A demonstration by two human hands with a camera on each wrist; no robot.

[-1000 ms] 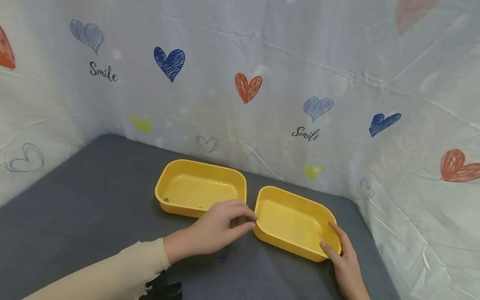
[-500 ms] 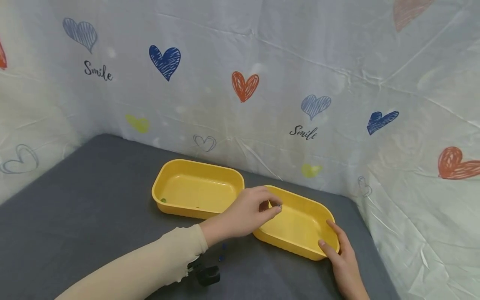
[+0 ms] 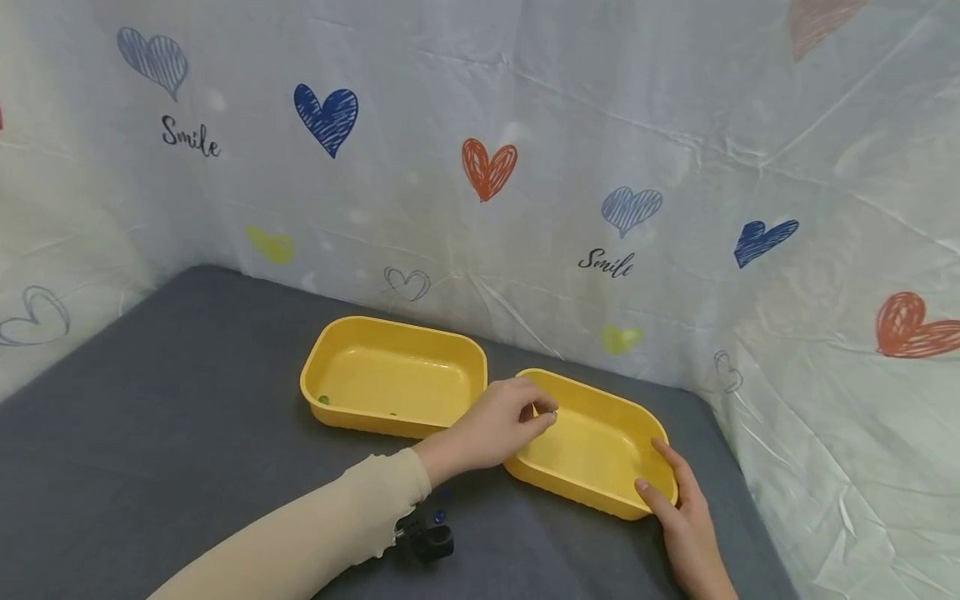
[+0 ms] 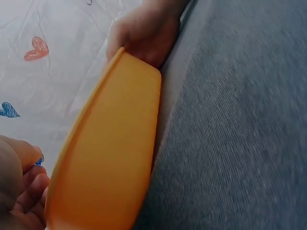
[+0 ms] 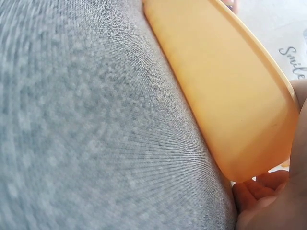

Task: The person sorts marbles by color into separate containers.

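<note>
Left hand [image 3: 491,429]: thumb and index nearly closed, pinching a small blue bead [image 4: 39,161] at the tips. Those tips sit above the left part of the right-hand yellow tray [image 3: 592,450]. Right hand [image 3: 686,517]: holds that tray's right end, thumb and index apart over the rim, other fingers curled by the outer wall. Left of the pinching fingers: second yellow tray [image 3: 397,379], green bead [image 3: 323,400] inside. Loose blue bead [image 3: 439,517] on the table [image 3: 187,433], nearer the wearer than the pinch.
</note>
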